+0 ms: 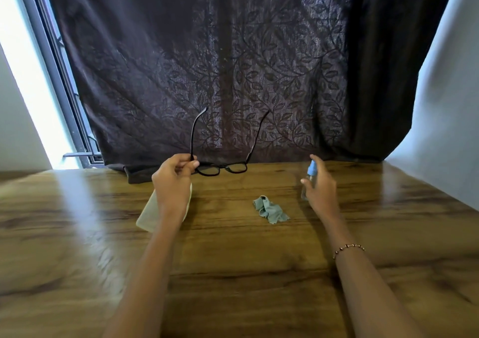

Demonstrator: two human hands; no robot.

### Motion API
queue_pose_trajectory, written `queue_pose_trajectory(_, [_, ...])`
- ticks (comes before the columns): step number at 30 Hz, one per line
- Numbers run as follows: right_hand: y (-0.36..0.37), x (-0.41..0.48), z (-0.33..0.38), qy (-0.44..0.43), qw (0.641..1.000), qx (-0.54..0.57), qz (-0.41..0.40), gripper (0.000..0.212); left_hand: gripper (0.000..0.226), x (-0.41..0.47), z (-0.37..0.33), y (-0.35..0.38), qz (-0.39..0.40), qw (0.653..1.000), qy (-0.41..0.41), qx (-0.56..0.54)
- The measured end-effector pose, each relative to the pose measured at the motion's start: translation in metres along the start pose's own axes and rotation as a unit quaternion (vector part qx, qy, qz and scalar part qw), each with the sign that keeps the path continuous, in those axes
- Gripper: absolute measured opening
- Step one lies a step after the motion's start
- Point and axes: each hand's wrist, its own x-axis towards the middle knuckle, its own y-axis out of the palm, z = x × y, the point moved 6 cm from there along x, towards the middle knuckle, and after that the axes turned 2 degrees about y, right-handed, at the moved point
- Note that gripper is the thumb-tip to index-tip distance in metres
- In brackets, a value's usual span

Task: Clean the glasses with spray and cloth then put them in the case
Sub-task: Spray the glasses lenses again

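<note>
Left hand [172, 179] fingers pinch black glasses [222, 168] by the temple hinge, arms unfolded. Right hand [320, 186] fingers grip the spray bottle [309, 173]. Crumpled cloth [270, 209] and case [151, 214] on wooden surface [233, 260].

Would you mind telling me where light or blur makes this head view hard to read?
Head view: the window at far left is blown out white and throws glare streaks on the table; wide-angle distortion bends the table edges; the clear spray bottle by the right hand looks soft.

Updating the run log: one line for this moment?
left hand: holds glasses | right hand: at spray bottle | cloth: on table
</note>
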Motion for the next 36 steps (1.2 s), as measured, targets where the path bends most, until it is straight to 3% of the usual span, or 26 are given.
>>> queue_pose_trajectory(3, [0.000,0.000,0.000,0.018,0.999,0.038,0.004,0.065,0.015,0.000,0.005,0.001,0.006,1.000,-0.016,-0.011])
queue_pose_trajectory(6, [-0.001,0.002,0.019,0.035,0.990,0.138,0.011,0.050,0.015,0.000,0.004,0.002,0.012,1.000,-0.017,-0.018])
queue_pose_trajectory(11, [0.006,-0.012,0.095,-0.090,0.978,0.188,-0.034,0.030,0.017,0.000,0.001,0.002,0.011,1.000,0.015,-0.023])
queue_pose_trajectory(14, [0.018,-0.029,0.133,-0.195,0.973,0.124,-0.016,0.037,0.019,0.000,-0.002,0.001,0.005,0.998,0.061,-0.015])
queue_pose_trajectory(18, [0.038,-0.048,0.153,-0.234,0.965,0.091,0.078,0.057,0.016,-0.002,-0.015,0.000,-0.013,0.990,0.143,0.012])
queue_pose_trajectory(23, [0.051,-0.056,0.161,-0.236,0.962,0.052,0.124,0.062,0.009,-0.006,-0.026,0.000,-0.016,0.976,0.212,0.045])
queue_pose_trajectory(27, [0.050,-0.054,0.162,-0.223,0.965,0.051,0.124,0.066,0.009,-0.007,-0.025,0.002,-0.010,0.973,0.224,0.046])
queue_pose_trajectory(36, [0.052,-0.054,0.158,-0.192,0.957,0.078,0.202,0.073,0.010,-0.008,-0.025,0.003,-0.007,0.974,0.222,0.045])
